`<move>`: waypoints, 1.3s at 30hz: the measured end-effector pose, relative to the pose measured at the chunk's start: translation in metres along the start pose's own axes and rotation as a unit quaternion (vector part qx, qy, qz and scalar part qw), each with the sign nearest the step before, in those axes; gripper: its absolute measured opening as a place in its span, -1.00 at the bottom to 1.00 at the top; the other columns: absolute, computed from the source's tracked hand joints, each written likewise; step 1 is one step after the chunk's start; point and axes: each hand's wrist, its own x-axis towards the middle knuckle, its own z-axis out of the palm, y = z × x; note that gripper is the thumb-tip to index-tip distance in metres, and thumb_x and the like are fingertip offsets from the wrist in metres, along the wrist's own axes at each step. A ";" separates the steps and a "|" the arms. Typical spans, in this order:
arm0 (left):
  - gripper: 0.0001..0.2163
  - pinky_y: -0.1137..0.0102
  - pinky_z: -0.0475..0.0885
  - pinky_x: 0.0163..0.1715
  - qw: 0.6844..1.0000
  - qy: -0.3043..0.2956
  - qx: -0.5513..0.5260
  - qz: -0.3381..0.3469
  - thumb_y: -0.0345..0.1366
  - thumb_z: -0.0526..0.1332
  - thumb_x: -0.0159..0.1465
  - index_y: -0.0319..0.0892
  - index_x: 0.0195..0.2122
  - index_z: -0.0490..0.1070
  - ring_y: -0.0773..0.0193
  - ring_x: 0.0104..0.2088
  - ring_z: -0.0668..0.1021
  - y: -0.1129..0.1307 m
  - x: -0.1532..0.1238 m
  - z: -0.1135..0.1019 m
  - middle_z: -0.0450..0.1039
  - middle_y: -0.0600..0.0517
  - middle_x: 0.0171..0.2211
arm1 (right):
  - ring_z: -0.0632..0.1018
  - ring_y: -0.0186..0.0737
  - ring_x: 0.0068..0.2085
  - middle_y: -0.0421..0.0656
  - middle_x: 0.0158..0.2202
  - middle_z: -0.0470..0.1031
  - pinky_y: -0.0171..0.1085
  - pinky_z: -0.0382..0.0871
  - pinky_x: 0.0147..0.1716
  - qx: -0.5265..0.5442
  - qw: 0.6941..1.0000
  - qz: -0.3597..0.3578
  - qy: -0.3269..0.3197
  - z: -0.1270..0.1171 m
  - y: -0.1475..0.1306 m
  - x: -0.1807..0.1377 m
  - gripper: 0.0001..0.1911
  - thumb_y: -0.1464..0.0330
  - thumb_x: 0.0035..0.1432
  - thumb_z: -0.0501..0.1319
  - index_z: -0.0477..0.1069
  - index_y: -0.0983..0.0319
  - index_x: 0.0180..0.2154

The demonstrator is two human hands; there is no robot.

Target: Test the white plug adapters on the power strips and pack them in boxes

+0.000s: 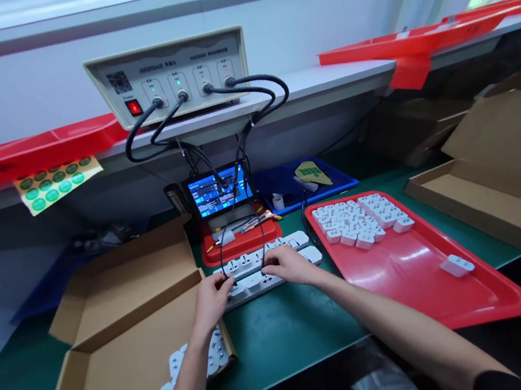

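Two white power strips (293,240) lie side by side on the green table, below the small screen. At the left end of the nearer power strip (312,254), my left hand (212,299) is closed in a pinch at the lower end of a thin black cable (221,255). Further right along the same strip, my right hand (289,264) pinches the end of a second thin black cable (263,238). The fingers cover both cable ends, so I cannot tell how they meet the sockets.
An open cardboard box (117,355) at left holds several white modules (213,358). The red tray (397,285) at right carries many white adapter-like blocks (346,220). A lit screen (220,192) stands behind. A cabled tester (172,69) sits on the shelf. Another box (504,179) is far right.
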 end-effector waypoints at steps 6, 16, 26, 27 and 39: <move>-0.74 0.42 0.32 -0.38 0.999 0.002 0.039 0.015 -0.14 0.26 0.30 -0.17 -0.45 0.51 0.25 -0.43 0.52 -0.006 -0.001 0.003 0.55 0.06 -0.46 | 0.56 -0.23 -0.33 -0.21 -0.39 0.62 -0.33 0.26 -0.30 -0.044 0.999 -0.013 -0.016 0.031 -0.002 0.018 -0.94 0.38 0.21 0.39 0.61 0.20 -0.35; -0.76 0.40 0.29 -0.38 0.999 -0.006 0.045 0.011 -0.15 0.24 0.31 -0.17 -0.43 0.51 0.24 -0.43 0.50 -0.013 -0.003 0.006 0.52 0.07 -0.49 | 0.56 -0.22 -0.30 -0.20 -0.35 0.64 -0.32 0.25 -0.28 -0.072 0.997 -0.007 -0.029 0.036 -0.005 0.018 -0.95 0.39 0.24 0.37 0.59 0.20 -0.32; -0.77 0.39 0.25 -0.37 0.999 -0.012 0.052 0.004 -0.17 0.23 0.32 -0.15 -0.43 0.49 0.25 -0.43 0.48 -0.010 -0.003 0.007 0.51 0.08 -0.49 | 0.56 -0.22 -0.29 -0.20 -0.35 0.62 -0.32 0.24 -0.28 -0.091 0.995 -0.006 -0.033 0.038 -0.002 0.016 -0.93 0.38 0.27 0.36 0.57 0.20 -0.31; -0.77 0.39 0.25 -0.38 0.998 -0.011 0.055 0.004 -0.17 0.23 0.32 -0.15 -0.43 0.49 0.25 -0.43 0.47 -0.011 -0.003 0.007 0.50 0.09 -0.50 | 0.56 -0.22 -0.29 -0.20 -0.35 0.62 -0.32 0.24 -0.28 -0.099 0.995 -0.009 -0.033 0.038 -0.002 0.015 -0.93 0.38 0.27 0.35 0.57 0.20 -0.31; -0.82 0.39 0.24 -0.33 0.996 -0.003 0.090 0.017 -0.20 0.22 0.33 -0.12 -0.39 0.48 0.23 -0.40 0.49 -0.004 -0.008 0.008 0.52 0.09 -0.45 | 0.55 -0.14 -0.16 -0.11 -0.19 0.59 -0.27 0.27 -0.17 -0.242 0.968 -0.055 -0.038 0.048 -0.010 0.004 -0.97 0.39 0.34 0.28 0.47 0.21 -0.21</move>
